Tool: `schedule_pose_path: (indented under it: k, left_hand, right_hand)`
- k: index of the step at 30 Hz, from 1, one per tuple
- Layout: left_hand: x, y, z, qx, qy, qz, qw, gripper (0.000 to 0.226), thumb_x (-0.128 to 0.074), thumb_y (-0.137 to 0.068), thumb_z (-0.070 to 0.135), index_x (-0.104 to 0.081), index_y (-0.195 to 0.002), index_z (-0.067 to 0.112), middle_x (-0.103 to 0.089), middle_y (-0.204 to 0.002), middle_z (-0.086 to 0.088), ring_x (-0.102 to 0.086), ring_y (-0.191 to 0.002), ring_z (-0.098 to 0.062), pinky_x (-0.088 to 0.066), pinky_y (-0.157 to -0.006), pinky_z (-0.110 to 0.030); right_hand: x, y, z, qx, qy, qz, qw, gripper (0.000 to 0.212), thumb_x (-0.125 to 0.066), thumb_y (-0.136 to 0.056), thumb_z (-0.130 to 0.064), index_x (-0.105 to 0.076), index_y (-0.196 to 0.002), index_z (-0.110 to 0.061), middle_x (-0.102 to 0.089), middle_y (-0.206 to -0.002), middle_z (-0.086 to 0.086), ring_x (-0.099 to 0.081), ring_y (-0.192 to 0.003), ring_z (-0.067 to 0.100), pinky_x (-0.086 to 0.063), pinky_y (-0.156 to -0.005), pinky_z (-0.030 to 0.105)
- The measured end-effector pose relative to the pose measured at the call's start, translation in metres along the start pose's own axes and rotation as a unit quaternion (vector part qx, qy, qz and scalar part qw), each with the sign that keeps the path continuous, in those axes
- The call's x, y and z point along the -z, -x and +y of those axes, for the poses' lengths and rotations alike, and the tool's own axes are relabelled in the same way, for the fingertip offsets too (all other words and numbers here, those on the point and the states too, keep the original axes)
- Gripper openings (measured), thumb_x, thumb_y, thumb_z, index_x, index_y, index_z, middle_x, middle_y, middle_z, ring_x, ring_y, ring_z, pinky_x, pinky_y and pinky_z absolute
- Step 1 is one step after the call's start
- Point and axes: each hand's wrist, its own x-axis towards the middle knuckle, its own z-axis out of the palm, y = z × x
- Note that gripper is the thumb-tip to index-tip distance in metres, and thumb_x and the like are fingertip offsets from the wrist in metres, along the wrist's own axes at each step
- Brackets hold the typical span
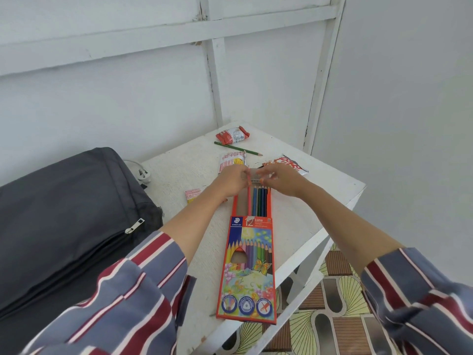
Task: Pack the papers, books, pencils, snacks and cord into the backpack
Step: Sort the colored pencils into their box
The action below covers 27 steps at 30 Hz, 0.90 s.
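Our Staedtler pencil box (247, 267) lies with its near end at the white table's (307, 213) front edge. Its tray is slid out, holding blue, green and dark pencils (259, 203). Our left hand (231, 180) pinches a pink pencil (248, 198) in the tray. Our right hand (277, 179) curls at the tray's far end, and we cannot tell its grip. The backpack (64, 213) lies to the left.

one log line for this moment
step: boxing pencils | left hand pinches pink pencil in pencil box | right hand at its far end, grip unclear | green pencil loose on table | backpack at left
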Motion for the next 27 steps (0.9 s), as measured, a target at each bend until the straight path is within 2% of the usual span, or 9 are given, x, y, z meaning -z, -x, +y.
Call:
schedule_pose_path:
  k: [3,6,9,12,15,17,20,22,27]
  left_hand:
    - [-0.008,0.001,-0.005,-0.003,0.036,0.021,0.999,0.027,-0.050,-0.089,-0.001,-0.064,-0.111,0.006,-0.059,-0.119,-0.020,-0.060,-0.100,-0.032,-0.044,-0.072,-0.026]
    - [-0.009,0.002,-0.007,0.004,0.054,0.007,0.998,0.026,-0.055,-0.085,-0.003,-0.065,-0.108,0.003,-0.066,-0.098,-0.015,-0.057,-0.063,-0.014,-0.046,-0.060,-0.021]
    - [-0.005,0.002,-0.008,0.010,0.058,-0.038,0.998,0.024,-0.063,-0.082,-0.001,-0.065,-0.106,0.001,-0.061,-0.078,0.001,-0.053,-0.060,-0.008,-0.046,-0.056,-0.016]
    - [-0.003,0.003,-0.007,0.008,0.052,-0.068,0.996,0.019,-0.069,-0.080,0.004,-0.069,-0.099,0.001,-0.061,-0.077,0.001,-0.053,-0.059,-0.007,-0.043,-0.054,-0.014]
    - [-0.004,0.001,-0.008,0.005,0.063,-0.021,0.998,0.020,-0.067,-0.082,0.007,-0.066,-0.102,0.004,-0.058,-0.079,0.000,-0.053,-0.062,-0.008,-0.043,-0.056,-0.015]
    - [-0.006,0.000,-0.011,0.002,0.068,-0.014,0.998,0.030,-0.068,-0.081,0.004,-0.063,-0.110,0.003,-0.059,-0.087,-0.005,-0.055,-0.071,-0.014,-0.045,-0.063,-0.019]
    - [-0.010,-0.002,-0.015,-0.006,0.025,-0.038,0.999,0.047,-0.071,-0.079,0.006,-0.057,-0.123,0.005,-0.060,-0.100,-0.007,-0.055,-0.092,-0.018,-0.042,-0.072,-0.021]
    - [-0.011,-0.003,-0.016,-0.002,0.005,-0.054,0.999,0.048,-0.071,-0.079,0.008,-0.056,-0.125,0.005,-0.061,-0.111,-0.009,-0.056,-0.101,-0.021,-0.042,-0.083,-0.026]
    - [-0.011,-0.004,-0.011,-0.004,-0.047,-0.079,0.996,0.048,-0.070,-0.082,0.013,-0.055,-0.126,0.002,-0.059,-0.122,-0.012,-0.057,-0.107,-0.025,-0.044,-0.087,-0.028]
  right_hand:
    - [-0.001,0.002,-0.001,-0.001,0.001,-0.008,1.000,0.033,-0.059,-0.089,-0.020,-0.062,-0.121,-0.014,-0.063,-0.118,0.006,-0.058,-0.104,0.019,-0.044,-0.085,0.027]
    - [0.000,0.002,-0.002,-0.003,0.008,-0.010,1.000,0.033,-0.058,-0.089,-0.020,-0.061,-0.122,-0.014,-0.062,-0.120,0.007,-0.058,-0.101,0.018,-0.043,-0.081,0.025]
    - [0.002,0.002,-0.003,0.000,0.023,-0.014,1.000,0.034,-0.056,-0.090,-0.016,-0.059,-0.124,-0.014,-0.060,-0.122,0.007,-0.056,-0.098,0.015,-0.039,-0.080,0.024]
    - [0.003,0.001,-0.004,0.002,0.032,-0.013,0.999,0.037,-0.055,-0.090,-0.010,-0.057,-0.126,-0.012,-0.059,-0.126,0.006,-0.054,-0.106,0.016,-0.036,-0.081,0.022]
    - [0.002,0.000,-0.002,0.004,0.035,-0.009,0.999,0.038,-0.056,-0.089,-0.009,-0.056,-0.127,-0.012,-0.058,-0.128,0.006,-0.053,-0.112,0.018,-0.035,-0.083,0.021]
    - [0.002,0.000,-0.001,0.007,0.040,-0.012,0.999,0.038,-0.057,-0.089,-0.010,-0.056,-0.127,-0.012,-0.057,-0.129,0.007,-0.052,-0.115,0.019,-0.036,-0.086,0.021]
    - [0.003,0.002,-0.002,0.015,0.058,-0.017,0.998,0.038,-0.057,-0.090,-0.012,-0.055,-0.127,-0.013,-0.056,-0.130,0.006,-0.051,-0.118,0.020,-0.036,-0.092,0.025]
    - [0.004,0.003,-0.004,0.014,0.072,-0.016,0.997,0.038,-0.057,-0.090,-0.014,-0.055,-0.128,-0.014,-0.055,-0.131,0.006,-0.049,-0.119,0.020,-0.037,-0.094,0.027]
    - [0.005,0.003,-0.006,0.014,0.099,-0.020,0.995,0.038,-0.057,-0.091,-0.015,-0.055,-0.128,-0.016,-0.054,-0.132,0.005,-0.049,-0.120,0.020,-0.037,-0.095,0.029]
